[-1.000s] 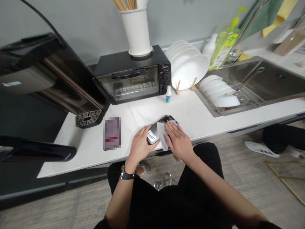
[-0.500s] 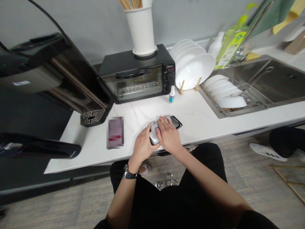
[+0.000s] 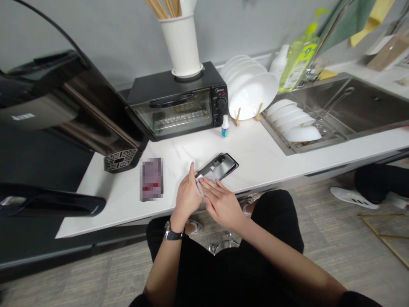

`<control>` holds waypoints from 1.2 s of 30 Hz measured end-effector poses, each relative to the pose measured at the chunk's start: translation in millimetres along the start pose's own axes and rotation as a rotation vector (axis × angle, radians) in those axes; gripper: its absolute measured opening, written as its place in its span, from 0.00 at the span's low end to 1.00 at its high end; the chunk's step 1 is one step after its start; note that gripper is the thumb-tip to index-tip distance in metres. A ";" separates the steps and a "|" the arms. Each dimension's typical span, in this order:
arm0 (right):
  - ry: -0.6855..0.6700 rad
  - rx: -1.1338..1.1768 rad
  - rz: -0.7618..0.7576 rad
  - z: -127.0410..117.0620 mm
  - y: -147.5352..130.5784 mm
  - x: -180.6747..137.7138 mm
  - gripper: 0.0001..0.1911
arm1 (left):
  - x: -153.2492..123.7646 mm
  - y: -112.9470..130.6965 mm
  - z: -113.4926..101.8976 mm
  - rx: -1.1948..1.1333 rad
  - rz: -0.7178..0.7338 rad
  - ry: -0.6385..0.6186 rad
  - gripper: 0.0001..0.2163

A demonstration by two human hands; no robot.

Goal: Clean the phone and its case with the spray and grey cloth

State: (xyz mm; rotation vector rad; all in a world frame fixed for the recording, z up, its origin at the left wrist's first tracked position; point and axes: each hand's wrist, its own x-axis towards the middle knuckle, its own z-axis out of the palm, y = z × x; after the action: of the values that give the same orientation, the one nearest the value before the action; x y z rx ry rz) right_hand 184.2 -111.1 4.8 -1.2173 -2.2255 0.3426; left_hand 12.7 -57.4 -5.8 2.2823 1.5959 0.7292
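At the far left stands a glossy black appliance [image 3: 64, 98] with a slotted drip grille [image 3: 119, 160] resting on the white desk [image 3: 271, 164]. Next along the desk lies a flat object [image 3: 151, 179], too blurred to make out. Behind it sits a black toaster oven [image 3: 172, 113], with a white cup of chopsticks [image 3: 180, 42] on top.

My left hand [image 3: 188, 200], with a watch [image 3: 173, 233] on the wrist, and my right hand [image 3: 222, 205] are together at the desk's front edge. A scrap of white cloth [image 3: 200, 186] is bunched between them, though I can't tell which hand grips it. My left thumb [image 3: 191, 170] stands up beside a black phone [image 3: 217, 167], which lies on the desk, back facing up, just past my fingers.

Farther right are a small dropper bottle [image 3: 225, 126], white plates in a wooden stand [image 3: 252, 89], white bowls in a wire rack [image 3: 294, 123], and a steel sink [image 3: 345, 106] with green dish soap [image 3: 298, 59] behind it.
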 end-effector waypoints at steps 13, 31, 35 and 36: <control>0.102 -0.195 0.192 -24.9 55.4 -0.2 0.28 | 6.4 8.9 -8.6 -0.022 0.082 -0.035 0.34; 0.068 -0.127 0.154 18.7 4.0 56.1 0.30 | 0.9 2.2 -0.8 -0.095 0.007 0.002 0.28; 0.037 -0.085 0.122 17.3 -9.2 48.2 0.31 | -0.8 1.5 -4.8 -0.129 0.007 -0.018 0.30; 0.026 -0.075 0.110 14.6 -10.3 45.3 0.30 | -1.3 1.4 -5.3 -0.116 -0.001 -0.021 0.32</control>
State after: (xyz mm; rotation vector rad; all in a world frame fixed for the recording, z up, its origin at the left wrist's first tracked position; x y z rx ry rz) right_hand 149.4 -78.3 14.3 -1.3794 -2.1712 0.2868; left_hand 10.6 -59.5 -1.0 2.1997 1.5042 0.7748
